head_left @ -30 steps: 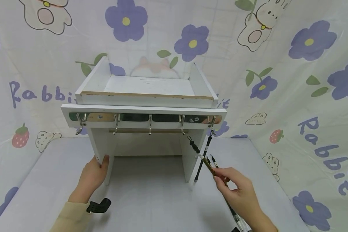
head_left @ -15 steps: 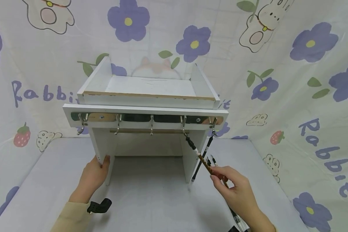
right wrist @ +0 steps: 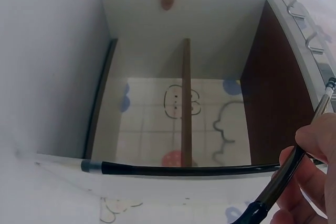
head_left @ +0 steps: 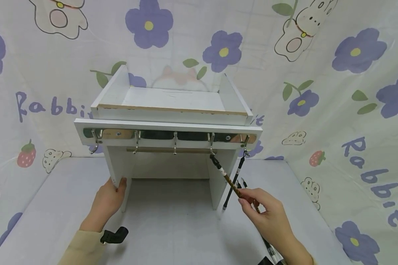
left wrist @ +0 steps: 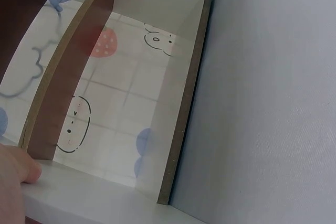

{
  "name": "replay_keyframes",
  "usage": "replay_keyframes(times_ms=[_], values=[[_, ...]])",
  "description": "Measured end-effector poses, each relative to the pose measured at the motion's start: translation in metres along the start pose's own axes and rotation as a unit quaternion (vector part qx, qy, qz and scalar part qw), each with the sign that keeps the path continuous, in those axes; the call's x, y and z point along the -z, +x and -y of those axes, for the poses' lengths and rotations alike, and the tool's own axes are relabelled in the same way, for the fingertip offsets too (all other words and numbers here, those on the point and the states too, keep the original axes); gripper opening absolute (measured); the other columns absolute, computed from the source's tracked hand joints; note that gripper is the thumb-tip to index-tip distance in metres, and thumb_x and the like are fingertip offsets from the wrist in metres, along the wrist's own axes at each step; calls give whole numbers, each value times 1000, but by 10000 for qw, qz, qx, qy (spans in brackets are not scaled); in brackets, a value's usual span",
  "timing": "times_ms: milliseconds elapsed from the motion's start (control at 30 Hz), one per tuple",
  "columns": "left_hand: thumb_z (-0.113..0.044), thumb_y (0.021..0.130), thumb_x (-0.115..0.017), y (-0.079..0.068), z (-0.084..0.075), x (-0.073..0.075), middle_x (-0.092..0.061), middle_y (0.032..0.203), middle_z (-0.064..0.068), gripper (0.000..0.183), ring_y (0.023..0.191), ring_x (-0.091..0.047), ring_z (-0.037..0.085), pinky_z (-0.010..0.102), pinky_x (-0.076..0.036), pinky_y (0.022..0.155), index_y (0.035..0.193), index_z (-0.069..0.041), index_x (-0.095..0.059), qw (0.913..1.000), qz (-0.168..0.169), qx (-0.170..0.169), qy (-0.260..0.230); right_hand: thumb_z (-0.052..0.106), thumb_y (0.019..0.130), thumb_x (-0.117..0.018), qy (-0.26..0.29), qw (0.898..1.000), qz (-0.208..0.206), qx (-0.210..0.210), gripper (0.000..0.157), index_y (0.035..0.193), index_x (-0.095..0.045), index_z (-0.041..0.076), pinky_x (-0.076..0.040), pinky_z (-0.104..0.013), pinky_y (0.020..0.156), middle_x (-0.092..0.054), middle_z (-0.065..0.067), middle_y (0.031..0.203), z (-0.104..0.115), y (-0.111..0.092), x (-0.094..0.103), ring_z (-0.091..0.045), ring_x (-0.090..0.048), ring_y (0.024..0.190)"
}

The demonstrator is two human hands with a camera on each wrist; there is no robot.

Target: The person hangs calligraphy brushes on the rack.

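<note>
My left hand (head_left: 106, 197) grips the left side panel of a white wooden rack (head_left: 169, 125), thumb on its inner face. In my right hand (head_left: 266, 211) a calligraphy brush (head_left: 231, 184) with a brown-gold handle is pinched between thumb and fingers, tilted up to the left. Its black upper end lies right below the fourth hook (head_left: 212, 141) from the left, and the end loop overlaps the hook's tip. A black brush (head_left: 228, 198) hangs by its cord from the rightmost hook (head_left: 246, 141); its pale bristles (right wrist: 58, 163) point down in the right wrist view.
Several metal hooks line a shiny strip (head_left: 157, 135) along the rack's front. More brushes (head_left: 271, 250) lie on the white table (head_left: 172, 228) by my right forearm, partly hidden by the hand. A patterned sheet (head_left: 185, 44) with flowers and rabbits stands behind the rack.
My right hand has moved slightly left, carrying the brush's looped end from beside the fourth hook to right at its tip. The hanging brush sways a little. My left hand keeps its hold.
</note>
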State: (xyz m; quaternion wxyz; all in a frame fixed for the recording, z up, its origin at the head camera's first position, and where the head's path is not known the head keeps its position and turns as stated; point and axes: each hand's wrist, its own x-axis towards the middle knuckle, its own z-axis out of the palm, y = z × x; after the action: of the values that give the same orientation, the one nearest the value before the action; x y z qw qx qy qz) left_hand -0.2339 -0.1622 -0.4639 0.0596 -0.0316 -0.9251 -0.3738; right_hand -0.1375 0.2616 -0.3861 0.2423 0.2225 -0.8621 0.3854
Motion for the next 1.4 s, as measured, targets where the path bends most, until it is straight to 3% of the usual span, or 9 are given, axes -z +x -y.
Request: replay_keyframes(times_ms=[133,367,600,833,1067,1400], values=[[-39,105,-31,0,1,-1,-47,131,38,62,110,-54,53,63,-48,80,144,10,-30,10000,11,46,-5,0,86,-70,5,9999,-59,115,29,110,-70,17,-46,-23,59,-67,4,88,1,1,-2,-8,-57,75],[-39,105,-31,1,2,-1,-46,132,39,62,110,-54,53,63,-48,79,144,9,-29,10000,-17,17,-14,-9,82,-70,-72,9995,-106,281,34,107,-70,15,-48,-19,65,-69,7,89,3,-3,-3,-7,-58,76],[-39,105,-31,1,1,0,-46,132,39,63,110,-54,53,63,-48,79,144,10,-29,10000,13,22,-21,-11,75,-72,-93,9988,-149,456,37,103,-71,14,-48,-22,57,-71,8,87,1,-5,-6,-8,-59,75],[-39,104,-31,1,1,0,-47,131,39,63,108,-55,53,63,-48,78,144,10,-29,10000,21,43,-20,-14,77,-68,224,9993,150,267,38,103,-71,14,-49,-24,59,-71,9,87,-1,-6,-7,-8,-61,77],[-39,105,-31,1,0,1,-47,130,39,62,108,-55,53,63,-48,79,143,11,-30,10000,40,34,-22,-18,78,-66,542,9980,97,313,36,104,-70,8,-48,-23,56,-72,-1,84,-3,-5,-4,-10,-63,72],[-39,105,-31,0,0,1,-46,132,38,62,110,-54,53,63,-48,79,144,9,-29,10000,43,54,-51,-15,82,-64,582,9978,216,228,34,106,-69,9,-48,-22,57,-72,2,87,3,-2,0,-9,-65,74]])
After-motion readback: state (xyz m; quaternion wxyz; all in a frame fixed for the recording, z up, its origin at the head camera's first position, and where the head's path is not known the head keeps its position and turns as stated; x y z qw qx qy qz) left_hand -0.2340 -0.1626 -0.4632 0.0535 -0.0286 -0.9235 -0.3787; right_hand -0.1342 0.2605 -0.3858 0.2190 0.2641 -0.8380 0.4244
